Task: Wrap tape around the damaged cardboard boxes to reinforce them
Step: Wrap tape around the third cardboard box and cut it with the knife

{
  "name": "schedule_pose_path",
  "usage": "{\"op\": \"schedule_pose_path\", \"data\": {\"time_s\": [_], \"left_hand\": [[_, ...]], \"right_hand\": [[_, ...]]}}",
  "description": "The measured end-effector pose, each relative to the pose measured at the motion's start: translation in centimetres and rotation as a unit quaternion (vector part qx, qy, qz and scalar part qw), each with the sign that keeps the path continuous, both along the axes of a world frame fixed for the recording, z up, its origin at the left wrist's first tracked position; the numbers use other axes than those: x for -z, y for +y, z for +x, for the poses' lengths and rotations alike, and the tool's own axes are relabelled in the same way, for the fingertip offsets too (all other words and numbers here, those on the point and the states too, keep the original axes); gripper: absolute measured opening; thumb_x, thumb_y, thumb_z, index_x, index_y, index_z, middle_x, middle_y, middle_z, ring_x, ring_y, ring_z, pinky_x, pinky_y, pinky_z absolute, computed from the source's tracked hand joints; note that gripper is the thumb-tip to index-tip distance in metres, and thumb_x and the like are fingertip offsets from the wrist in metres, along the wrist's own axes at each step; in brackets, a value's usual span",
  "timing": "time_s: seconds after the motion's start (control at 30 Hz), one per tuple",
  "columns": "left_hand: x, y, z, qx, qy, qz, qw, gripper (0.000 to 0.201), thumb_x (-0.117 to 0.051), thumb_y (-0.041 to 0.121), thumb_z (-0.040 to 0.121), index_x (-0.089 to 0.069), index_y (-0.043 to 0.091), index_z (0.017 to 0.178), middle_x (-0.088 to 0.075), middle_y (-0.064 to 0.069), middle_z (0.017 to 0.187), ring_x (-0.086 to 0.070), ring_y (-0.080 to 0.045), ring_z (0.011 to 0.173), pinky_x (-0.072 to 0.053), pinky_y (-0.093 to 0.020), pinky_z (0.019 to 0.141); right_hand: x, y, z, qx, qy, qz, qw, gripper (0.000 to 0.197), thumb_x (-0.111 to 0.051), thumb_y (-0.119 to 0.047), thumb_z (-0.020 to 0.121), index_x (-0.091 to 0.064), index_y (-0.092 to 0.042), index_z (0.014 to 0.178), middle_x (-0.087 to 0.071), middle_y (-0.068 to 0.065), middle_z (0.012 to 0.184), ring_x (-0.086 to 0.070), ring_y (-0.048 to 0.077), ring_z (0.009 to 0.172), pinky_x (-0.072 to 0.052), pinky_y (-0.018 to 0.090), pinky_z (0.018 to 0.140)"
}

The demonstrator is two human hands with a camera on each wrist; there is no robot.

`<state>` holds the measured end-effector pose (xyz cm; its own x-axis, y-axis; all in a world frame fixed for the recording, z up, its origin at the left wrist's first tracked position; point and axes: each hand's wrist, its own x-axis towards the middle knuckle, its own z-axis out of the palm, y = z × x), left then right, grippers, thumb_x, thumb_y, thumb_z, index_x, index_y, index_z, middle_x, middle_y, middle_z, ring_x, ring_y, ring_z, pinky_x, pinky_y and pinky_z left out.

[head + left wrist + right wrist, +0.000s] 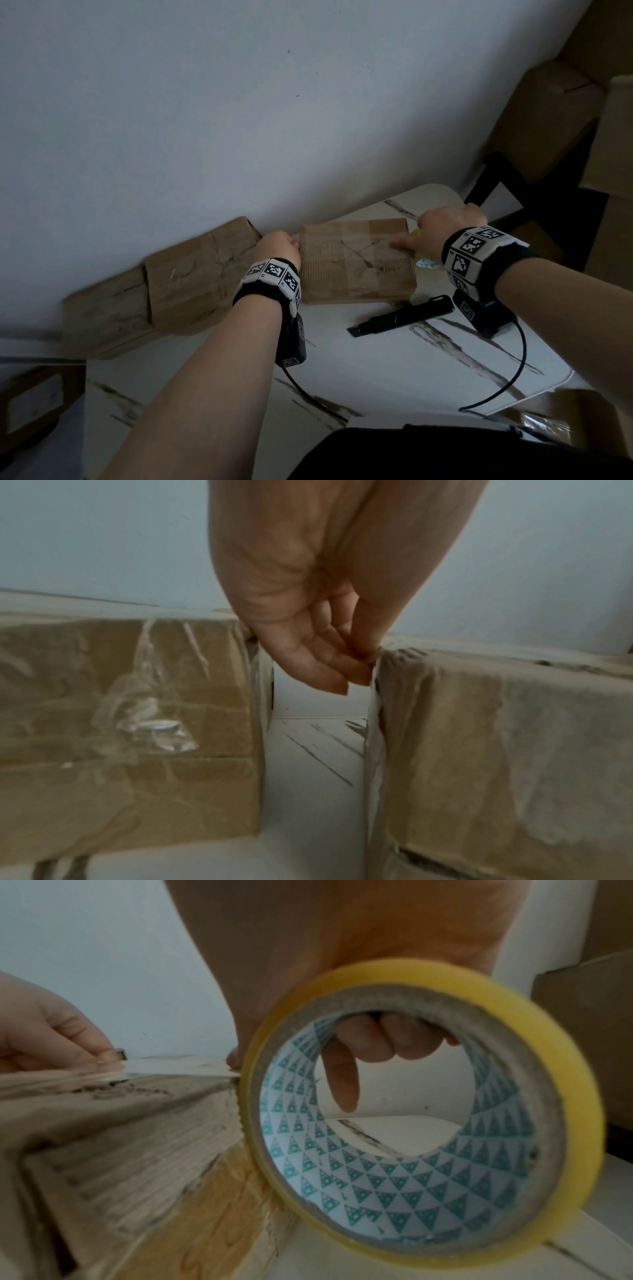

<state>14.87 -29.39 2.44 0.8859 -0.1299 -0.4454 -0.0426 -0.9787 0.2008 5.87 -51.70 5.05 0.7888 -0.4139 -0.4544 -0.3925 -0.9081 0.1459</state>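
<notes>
While we stretch tape across the torn cardboard box (356, 260) on the marble-patterned table (394, 359), slack may wrinkle the strip. Our right hand (445, 229) grips the yellow tape roll (421, 1110), fingers curled through its core; our left hand (308, 631) pinches the box's far edge, which may slip.

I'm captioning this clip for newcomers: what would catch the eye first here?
The yellow tape roll fills the right wrist view, held by the right hand at the right edge of the worn cardboard box. The left hand pinches that box's left edge. A black utility knife lies on the marbled table just before it.
</notes>
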Motion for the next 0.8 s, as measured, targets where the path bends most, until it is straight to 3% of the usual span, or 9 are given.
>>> {"op": "schedule_pose_path", "data": {"time_s": [0.1,0.33,0.4,0.43,0.5,0.67,0.73,0.8], "left_hand": [[0.2,-0.2,0.3,0.014,0.019,0.014,1.0,0.038,-0.04,0.024,0.1,-0.066,-0.003,0.106,-0.064,-0.021,0.112,-0.059,-0.036,0.104,-0.045,-0.037,0.084],[0.0,0.3,-0.1,0.027,-0.016,0.015,0.999,0.023,-0.046,0.011,0.093,-0.065,0.0,0.101,-0.065,-0.019,0.11,-0.06,-0.033,0.099,-0.041,-0.03,0.071],[0.0,0.4,-0.5,0.01,-0.035,0.003,0.999,0.018,-0.047,0.009,0.091,-0.064,0.005,0.092,-0.065,-0.016,0.11,-0.061,-0.031,0.098,-0.041,-0.028,0.07],[-0.1,0.4,-0.8,-0.008,-0.049,-0.014,0.999,0.016,-0.048,0.009,0.092,-0.064,0.008,0.092,-0.065,-0.015,0.112,-0.061,-0.031,0.101,-0.043,-0.029,0.073],[-0.3,0.2,-1.6,-0.05,-0.079,-0.06,0.994,0.022,-0.047,0.012,0.094,-0.064,0.011,0.109,-0.063,-0.012,0.118,-0.058,-0.03,0.109,-0.044,-0.033,0.086],[-0.8,-0.4,-3.0,-0.046,-0.107,-0.104,0.988,0.031,-0.039,0.021,0.1,-0.06,0.008,0.119,-0.062,-0.014,0.119,-0.055,-0.03,0.111,-0.041,-0.032,0.086],[-1.0,-0.6,-3.5,-0.009,-0.126,-0.088,0.988,0.035,-0.036,0.024,0.101,-0.052,0.008,0.127,-0.056,-0.015,0.128,-0.052,-0.03,0.117,-0.041,-0.035,0.09],[-0.8,-1.1,-4.7,0.089,-0.159,-0.041,0.982,0.047,-0.033,0.034,0.101,-0.036,0.01,0.141,-0.036,-0.015,0.147,-0.036,-0.029,0.133,-0.032,-0.038,0.105]], "right_hand": [[0.0,-0.1,0.0,-0.003,0.011,0.0,1.0,0.065,-0.029,-0.083,0.077,-0.05,-0.022,0.068,-0.051,-0.003,0.069,-0.05,0.019,0.077,-0.032,0.037,0.084],[-0.3,-0.1,0.0,-0.008,0.016,0.002,1.0,0.063,-0.029,-0.081,0.079,-0.05,-0.022,0.072,-0.046,-0.003,0.067,-0.048,0.02,0.078,-0.033,0.036,0.087],[-0.3,-0.1,0.0,-0.005,0.018,0.003,1.0,0.064,-0.029,-0.082,0.078,-0.052,-0.022,0.076,-0.045,-0.003,0.066,-0.05,0.02,0.081,-0.033,0.037,0.089],[-0.3,-0.1,0.0,-0.005,0.019,0.004,1.0,0.064,-0.029,-0.082,0.079,-0.052,-0.022,0.078,-0.045,-0.003,0.066,-0.051,0.021,0.083,-0.033,0.037,0.089],[-0.3,-0.1,0.0,-0.008,0.019,0.009,1.0,0.064,-0.029,-0.081,0.079,-0.053,-0.022,0.081,-0.045,-0.003,0.067,-0.049,0.02,0.082,-0.033,0.037,0.089],[-0.3,-0.1,-0.1,-0.014,0.012,0.011,1.0,0.063,-0.029,-0.08,0.08,-0.051,-0.021,0.077,-0.046,-0.002,0.068,-0.047,0.02,0.079,-0.033,0.036,0.088],[-0.3,-0.1,-0.2,-0.01,0.01,0.012,1.0,0.063,-0.03,-0.08,0.08,-0.053,-0.021,0.077,-0.047,-0.002,0.068,-0.046,0.019,0.077,-0.033,0.035,0.086],[-0.3,-0.1,-0.2,-0.009,0.006,0.015,1.0,0.064,-0.031,-0.08,0.079,-0.056,-0.021,0.081,-0.049,-0.002,0.07,-0.048,0.019,0.078,-0.032,0.034,0.083]]}}
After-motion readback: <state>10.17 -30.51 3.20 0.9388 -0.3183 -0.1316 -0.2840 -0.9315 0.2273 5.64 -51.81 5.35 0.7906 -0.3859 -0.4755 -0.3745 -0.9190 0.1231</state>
